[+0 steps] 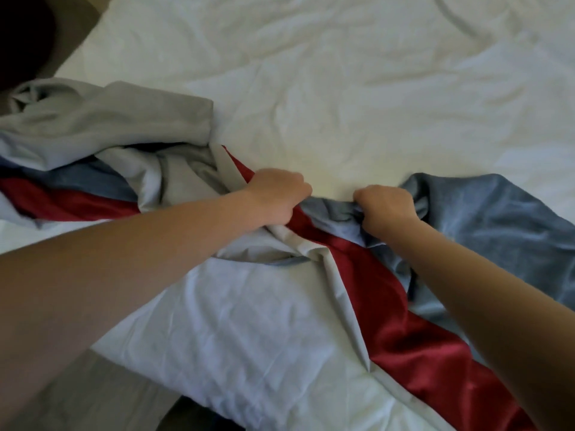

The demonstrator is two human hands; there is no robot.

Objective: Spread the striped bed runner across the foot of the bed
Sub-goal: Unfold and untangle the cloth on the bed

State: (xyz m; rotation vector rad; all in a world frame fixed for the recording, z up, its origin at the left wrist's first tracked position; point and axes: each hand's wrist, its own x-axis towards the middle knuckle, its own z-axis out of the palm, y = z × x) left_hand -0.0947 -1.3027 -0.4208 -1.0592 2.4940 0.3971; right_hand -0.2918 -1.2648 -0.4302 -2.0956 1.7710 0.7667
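Note:
The striped bed runner (401,331), with red, blue-grey and pale grey bands, lies bunched and twisted across the white bed (342,88). Its left part is heaped in folds near the bed's left edge; its right part runs down toward the lower right. My left hand (277,197) grips a fold of the runner where the red and pale grey bands meet. My right hand (385,206) grips the blue-grey band just to the right. Both fists sit close together near the middle of the picture.
The white duvet is wrinkled and stretches away to the top and right. The bed's corner (199,396) hangs over a grey floor (102,399) at the lower left. A dark shape (21,35) stands beyond the bed's upper left edge.

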